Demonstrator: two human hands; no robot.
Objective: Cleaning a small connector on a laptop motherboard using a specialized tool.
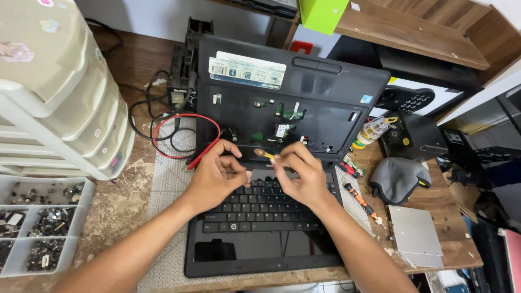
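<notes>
A black laptop point(260, 249) lies open on the workbench. Its loose keyboard point(260, 209) is tilted back over the base, and the upper case point(293, 116) shows small green circuit parts. My left hand point(214, 176) hovers over the keyboard's top edge with fingers curled, thumb and forefinger pinched close together. My right hand point(304, 173) holds a small yellow-handled tool point(265, 154) between thumb and fingers, its tip pointing left toward my left hand. Whether my left fingers grip anything is too small to tell.
Stacked white plastic drawers point(59, 92) stand at the left, above a compartment tray of small dark parts point(38, 228). Red and black cables point(173, 133) lie behind. To the right are an orange-black screwdriver point(361, 201), a grey cap point(399, 176), a silver drive point(415, 236) and a glue bottle point(374, 129).
</notes>
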